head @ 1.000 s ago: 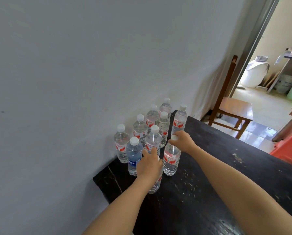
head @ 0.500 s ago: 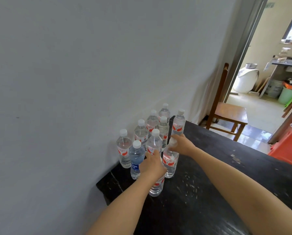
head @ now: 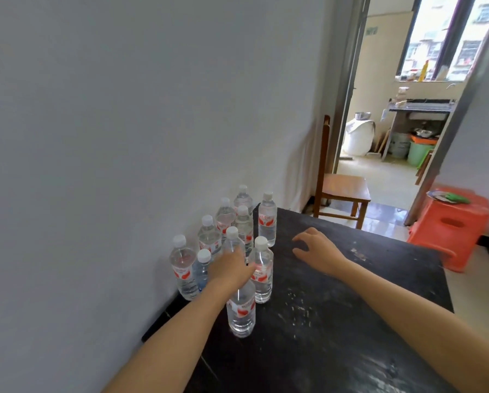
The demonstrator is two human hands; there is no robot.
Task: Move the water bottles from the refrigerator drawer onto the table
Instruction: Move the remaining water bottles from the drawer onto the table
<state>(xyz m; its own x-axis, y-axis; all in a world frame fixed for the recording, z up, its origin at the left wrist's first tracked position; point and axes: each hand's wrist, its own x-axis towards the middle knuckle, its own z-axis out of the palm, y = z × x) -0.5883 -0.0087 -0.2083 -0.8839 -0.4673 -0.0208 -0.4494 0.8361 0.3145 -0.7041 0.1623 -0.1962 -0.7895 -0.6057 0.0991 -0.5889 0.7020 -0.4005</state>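
Note:
Several clear water bottles with white caps and red labels stand in a cluster by the wall on the dark table (head: 336,307). My left hand (head: 232,269) is closed over the top of the nearest bottle (head: 241,313), which stands upright on the table. Just right of it stands another bottle (head: 261,269) with nothing touching it. My right hand (head: 315,246) hovers over the table to the right of the cluster, fingers spread and curled, holding nothing. One bottle with a blue label (head: 203,268) stands behind my left hand. The refrigerator drawer is out of sight.
A grey wall (head: 152,123) runs along the table's left side. Beyond the table's far end are a wooden chair (head: 342,191) and an orange plastic stool (head: 450,225). An open doorway (head: 393,123) leads to another room.
My right hand has let go of the bottle it held by the cap and has drawn away to the right. The left hand stays on the nearest bottle. The view has tilted up.

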